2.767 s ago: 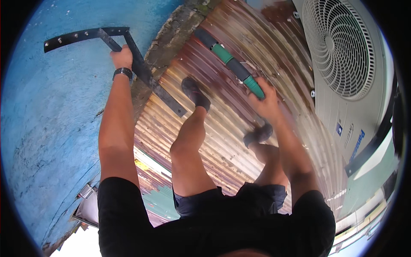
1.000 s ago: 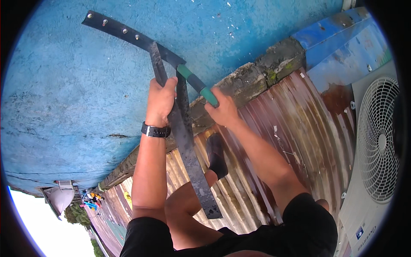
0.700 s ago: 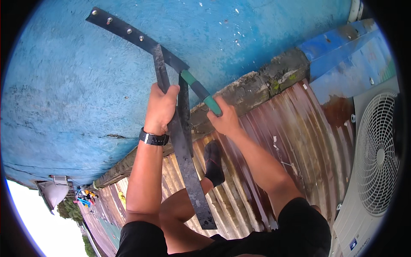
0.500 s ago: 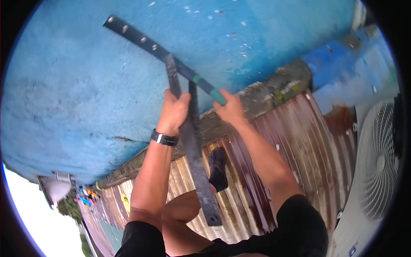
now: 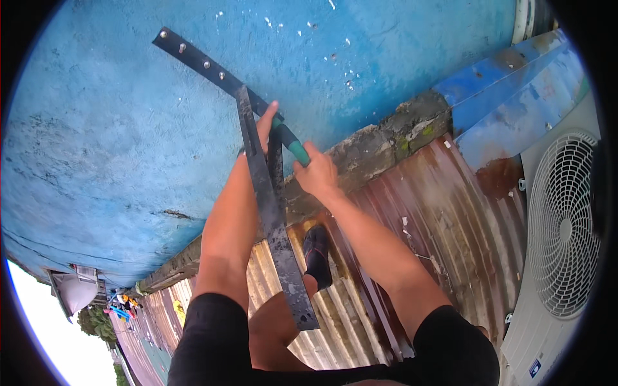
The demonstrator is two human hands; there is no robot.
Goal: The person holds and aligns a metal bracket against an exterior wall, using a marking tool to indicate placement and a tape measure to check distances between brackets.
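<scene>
A dark metal bracket (image 5: 275,225) is held up in front of the blue wall. Its long arm has several bolts along it, and a slanted brace and a wide speckled bar run down from it. My left hand (image 5: 264,128) is closed at the joint of arm and brace; the brace hides part of it, and one digit shows above the arm. In line with the arm is a green-and-black handle (image 5: 291,143), its upper end hidden at the bracket. My right hand (image 5: 317,171) is closed round its lower green end.
Below lies a rusty corrugated metal roof (image 5: 412,212), with my dark shoe (image 5: 316,254) on it. A rough concrete ledge (image 5: 386,138) runs along the wall (image 5: 129,148). At right stands an outdoor air-conditioner unit (image 5: 563,231), beside bent blue sheet metal (image 5: 502,96).
My left hand has moved from the brace up to its joint with the arm. The bracket and my right hand have shifted slightly left; the right hand stays on the green handle end.
</scene>
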